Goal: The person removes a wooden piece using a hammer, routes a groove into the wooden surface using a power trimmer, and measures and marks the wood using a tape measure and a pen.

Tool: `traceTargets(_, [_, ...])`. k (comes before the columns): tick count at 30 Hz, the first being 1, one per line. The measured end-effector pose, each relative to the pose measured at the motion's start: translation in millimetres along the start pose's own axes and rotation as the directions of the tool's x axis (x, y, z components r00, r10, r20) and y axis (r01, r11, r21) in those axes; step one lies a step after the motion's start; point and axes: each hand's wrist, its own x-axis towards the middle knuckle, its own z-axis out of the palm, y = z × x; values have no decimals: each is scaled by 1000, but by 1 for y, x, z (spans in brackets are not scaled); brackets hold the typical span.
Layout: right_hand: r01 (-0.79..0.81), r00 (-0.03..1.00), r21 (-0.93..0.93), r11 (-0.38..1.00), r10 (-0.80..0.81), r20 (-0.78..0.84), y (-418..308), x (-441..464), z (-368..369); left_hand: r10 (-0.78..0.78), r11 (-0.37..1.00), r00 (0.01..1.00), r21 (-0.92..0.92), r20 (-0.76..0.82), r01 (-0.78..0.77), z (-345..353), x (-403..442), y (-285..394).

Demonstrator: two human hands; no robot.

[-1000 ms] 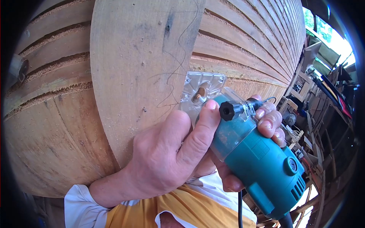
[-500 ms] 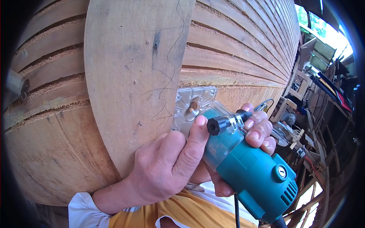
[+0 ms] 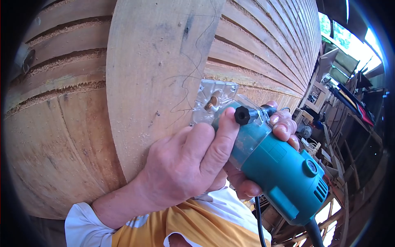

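A teal trim router (image 3: 284, 173) with a clear base and a black knob leans against a wide pale wooden strip (image 3: 152, 74). My left hand (image 3: 185, 160) grips the front of the router beside the knob, one fingertip on the clear housing, its other fingers bent and partly hidden near the strip's edge. From behind, my right hand (image 3: 284, 125) wraps round the router body, its fingertips showing on the far side. The router bit (image 3: 212, 106) shows in the opening of the clear base. Wavy pencil lines run down the strip.
Curved wooden planks (image 3: 255, 45) with sawdust-filled gaps run behind the strip. A broad wooden panel (image 3: 61, 144) is at lower left. A cluttered workshop with timber pieces (image 3: 319, 96) lies at the right. A black cord (image 3: 260, 222) hangs beneath the router.
Since the half-second-old frame, the view has shifted, so the strip, router and hands appear farther right and slightly higher. Both hands keep their hold on the router.
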Motion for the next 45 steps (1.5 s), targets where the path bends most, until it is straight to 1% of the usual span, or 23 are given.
traceTargets(3, [-56, 994, -11, 998, 55, -96, -1, -3, 11, 14, 1000, 999, 5, 35, -14, -7, 3, 0])
traceTargets(6, [-70, 988, -49, 996, 62, -141, -5, -1, 11, 60, 998, 998, 13, 10, -60, -1, 0, -5])
traceTargets(8, [-46, 994, -60, 997, 40, -101, -5, 0, 7, 67, 997, 998, -23, -3, -67, -2, 0, -6])
traceTargets(12, [28, 999, 10, 1000, -28, -43, 4, 0, 4, 65, 996, 998, -66, -17, -66, -2, 5, -8])
traceTargets(17, [82, 996, -87, 993, -79, 32, 8, 8, -5, 29, 997, 999, -68, -42, -31, 2, 8, -7])
traceTargets(19, [99, 995, -75, 992, -97, 26, 12, 7, -3, 13, 998, 998, -56, -55, -16, 4, 8, -6])
traceTargets(20, [114, 993, -41, 993, -114, 12, 16, 9, 1, 6, 999, 998, -53, -69, -10, 6, 9, -6])
traceTargets(23, [176, 983, -6, 984, -175, 62, 21, 18, -1, -18, 997, 997, -76, -77, 12, 5, 11, -4])
traceTargets(25, [168, 983, -4, 986, -167, 72, 20, 18, -2, -42, 998, 998, -55, -51, 39, 0, 5, -3])
traceTargets(28, [96, 994, -15, 995, -95, 51, 16, 12, -6, -84, 996, 996, 1, -36, 84, -5, -11, 2])
traceTargets(32, [48, 998, -31, 998, -47, 34, 12, 13, -10, -113, 993, 991, -35, -69, 111, -2, -11, 3])
traceTargets(37, [-4, 1000, -16, 1000, 4, -12, 9, 12, -6, -85, 996, 985, -13, -150, 84, 8, -5, -1])
traceTargets(39, [-12, 1000, -9, 1000, 12, -28, 8, 11, -6, -93, 995, 983, -35, -156, 89, 9, -5, -1])
traceTargets(45, [16, 997, 56, 998, -20, 76, 14, 21, -5, -106, 994, 984, -33, -140, 103, 6, -3, 0])
